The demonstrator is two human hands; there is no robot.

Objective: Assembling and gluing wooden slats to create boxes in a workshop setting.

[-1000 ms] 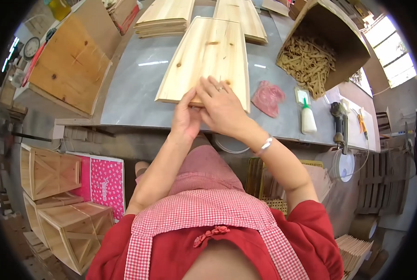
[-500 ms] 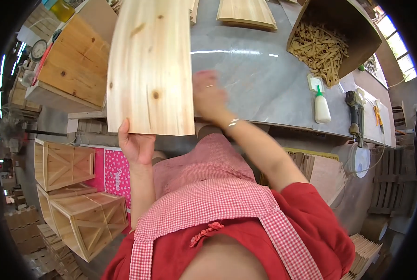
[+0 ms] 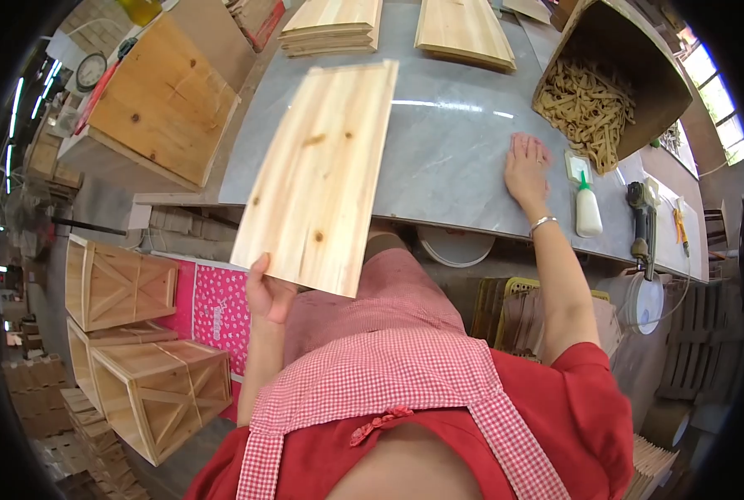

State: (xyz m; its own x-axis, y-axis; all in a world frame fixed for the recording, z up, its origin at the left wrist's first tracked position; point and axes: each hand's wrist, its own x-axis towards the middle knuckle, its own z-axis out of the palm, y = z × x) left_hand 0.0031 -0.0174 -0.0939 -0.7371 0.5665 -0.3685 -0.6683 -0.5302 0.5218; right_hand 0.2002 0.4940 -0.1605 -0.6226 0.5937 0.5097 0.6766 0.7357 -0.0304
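Observation:
My left hand (image 3: 268, 293) grips the near left corner of a light wooden board (image 3: 322, 175) with brown knots, thumb on its upper face. The board's near end overhangs the table's front edge, its far end above the grey tabletop. My right hand (image 3: 527, 171), a silver bracelet at its wrist, lies flat on the tabletop to the right, fingers stretched forward. Its fingertips look pinkish-red; whether anything lies under them I cannot tell. Right of this hand stand a white glue bottle (image 3: 588, 212) with a green nozzle and a small white square dish (image 3: 578, 167).
Stacked boards (image 3: 330, 29) and more boards (image 3: 463, 33) lie at the far edge. A tipped box (image 3: 663, 92) holds thin wood strips (image 3: 588, 108). A nail gun (image 3: 641, 221) and orange-handled pliers (image 3: 681, 225) are at right. Wooden crates (image 3: 163, 383) stand lower left.
My right hand has swept right across the tabletop, from beside the board toward the glue bottle. The board has come lower and nearer, now tilted, still in my left hand.

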